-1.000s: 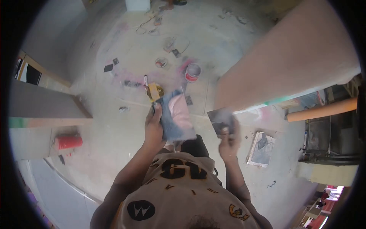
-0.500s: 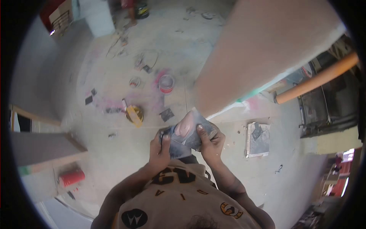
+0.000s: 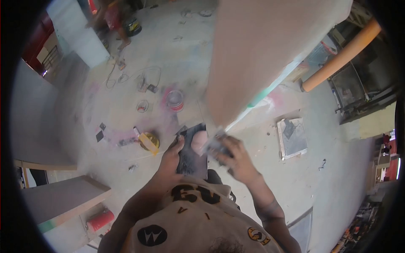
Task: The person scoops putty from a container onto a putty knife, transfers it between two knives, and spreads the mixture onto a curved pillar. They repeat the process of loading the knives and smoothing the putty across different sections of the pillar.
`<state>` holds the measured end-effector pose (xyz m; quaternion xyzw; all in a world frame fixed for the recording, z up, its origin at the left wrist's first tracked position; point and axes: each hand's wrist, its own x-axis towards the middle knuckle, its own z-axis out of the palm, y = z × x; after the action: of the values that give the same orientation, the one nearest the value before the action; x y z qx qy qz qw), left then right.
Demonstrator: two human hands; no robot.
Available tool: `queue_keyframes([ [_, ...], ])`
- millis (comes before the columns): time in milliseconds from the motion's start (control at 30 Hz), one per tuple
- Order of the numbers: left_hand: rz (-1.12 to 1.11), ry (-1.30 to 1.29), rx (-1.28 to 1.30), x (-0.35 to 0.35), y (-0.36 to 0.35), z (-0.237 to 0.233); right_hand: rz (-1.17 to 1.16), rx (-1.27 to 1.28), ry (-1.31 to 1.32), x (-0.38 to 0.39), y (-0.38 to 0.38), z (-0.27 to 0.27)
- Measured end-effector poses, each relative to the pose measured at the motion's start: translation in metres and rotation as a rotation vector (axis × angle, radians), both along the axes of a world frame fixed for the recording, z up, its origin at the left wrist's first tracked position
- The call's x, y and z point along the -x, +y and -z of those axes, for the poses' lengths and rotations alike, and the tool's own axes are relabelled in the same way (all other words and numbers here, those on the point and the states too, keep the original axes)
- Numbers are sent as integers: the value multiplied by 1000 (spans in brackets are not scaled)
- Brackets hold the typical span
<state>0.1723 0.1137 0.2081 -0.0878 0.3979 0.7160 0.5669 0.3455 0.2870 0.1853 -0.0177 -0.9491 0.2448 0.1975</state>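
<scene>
Upright in front of my shirt, a dark flat plate (image 3: pixel 192 162) carries a smooth lump of pink putty (image 3: pixel 198 142) near its upper right side. My left hand (image 3: pixel 171 156) is closed on the plate's left edge, thumb over its face. My right hand (image 3: pixel 238 159) is wrapped round a smaller grey-black flat spreader (image 3: pixel 219 148), smeared by motion. The spreader's left edge is right at the putty. Fingers of the right hand lie over much of the spreader.
A tall pinkish panel (image 3: pixel 249 55) rises just ahead. On the floor stand a pink-smeared bucket (image 3: pixel 175 101), a small tin (image 3: pixel 142 106) and a yellow container (image 3: pixel 150 143). A stained slab (image 3: pixel 293 143) lies right, a red cylinder (image 3: pixel 100 221) lower left. Another person's legs (image 3: pixel 120 31) show far left.
The two flat tools, overlapping before, are now apart at the putty's right edge. My right hand has swung outward with the spreader; my left has turned the plate more upright. The view has shifted.
</scene>
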Motion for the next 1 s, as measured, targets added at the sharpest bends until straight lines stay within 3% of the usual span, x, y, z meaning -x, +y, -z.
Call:
queue_keyframes([
  [67,19,95,0,9,3,8,149,-209,-222,-4,6,0],
  [133,-170,78,-112,24,13,10,193,-284,-199,-9,7,13],
  [200,-183,186,-197,41,21,30,373,430,97,-5,-2,8],
  [233,-246,356,-86,48,24,32,396,430,114,2,-7,0],
  [267,-300,528,19,56,26,37,563,877,180,8,-16,-12],
  [300,-175,1280,357,71,16,83,713,1327,260,15,-23,-22],
  [333,-145,1293,326,77,8,95,741,1323,296,24,-28,-29],
  [400,-182,2202,237,91,8,104,597,1863,554,49,-36,-42],
  [433,-249,1937,-104,98,23,88,635,2007,496,60,-42,-45],
  [467,-249,1932,-169,99,34,70,625,2124,439,73,-46,-46],
  [533,-237,1400,-810,95,52,20,548,2228,322,94,-54,-51],
  [567,-245,1337,-895,98,54,31,426,2268,349,103,-55,-49],
  [600,-297,1492,-976,103,60,29,299,2301,368,110,-57,-47],
  [667,-329,1735,-904,114,62,16,376,2252,439,126,-62,-70],
  [733,-257,1807,-797,129,61,9,426,2168,512,139,-59,-83],
  [933,-168,1694,-678,159,48,27,244,1713,661,137,-25,-113],
  [967,-159,1587,-705,158,48,21,415,1553,640,136,-19,-137],
  [1000,-77,1590,-560,161,43,50,509,1388,633,128,-9,-162],
])
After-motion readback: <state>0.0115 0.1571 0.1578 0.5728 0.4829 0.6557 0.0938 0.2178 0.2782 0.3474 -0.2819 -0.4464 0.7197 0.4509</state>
